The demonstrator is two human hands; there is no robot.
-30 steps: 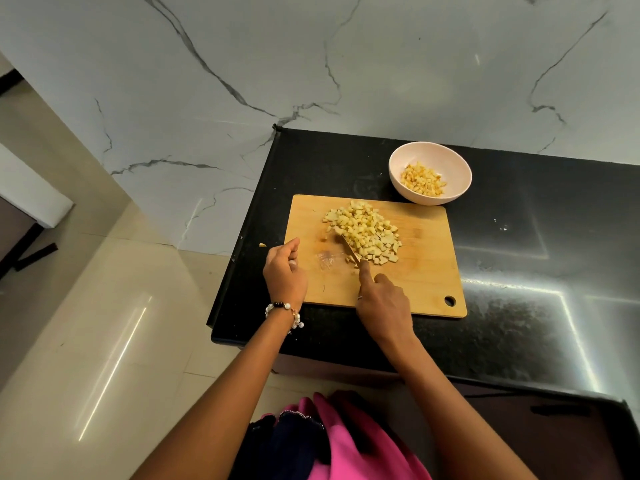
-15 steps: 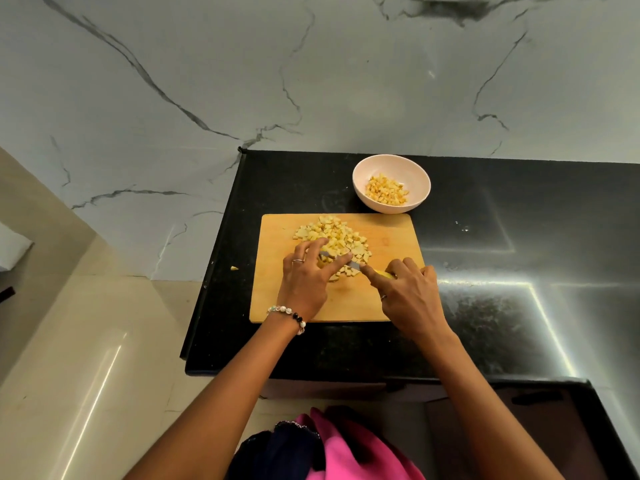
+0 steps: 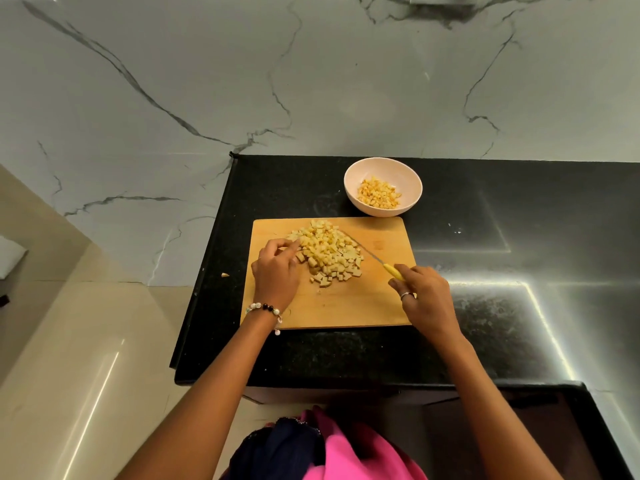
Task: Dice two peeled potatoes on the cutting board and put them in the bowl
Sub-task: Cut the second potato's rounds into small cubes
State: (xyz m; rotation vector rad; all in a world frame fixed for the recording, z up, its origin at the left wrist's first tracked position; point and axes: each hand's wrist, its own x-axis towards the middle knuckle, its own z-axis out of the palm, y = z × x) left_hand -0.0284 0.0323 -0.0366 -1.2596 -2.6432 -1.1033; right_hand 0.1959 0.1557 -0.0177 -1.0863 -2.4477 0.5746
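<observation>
Black stone counter against grey-veined marble wall; beige tiled floor to the left. Wooden cutting board lay flat near counter's front edge. Pile of diced potato sat on board's far-left half, a few cubes scattered toward the near side. Pink bowl stood just beyond board's far edge, apart from it, holding a small heap of darker yellow dice. Left hand, beaded bracelet at wrist, rested on board with fingers curled against pile's left edge; grip on any cube not discernible. Right hand, ring on one finger, wrapped around yellow handle of knife; blade angled up-left, lying along pile's right edge. One stray piece on counter left of board.
</observation>
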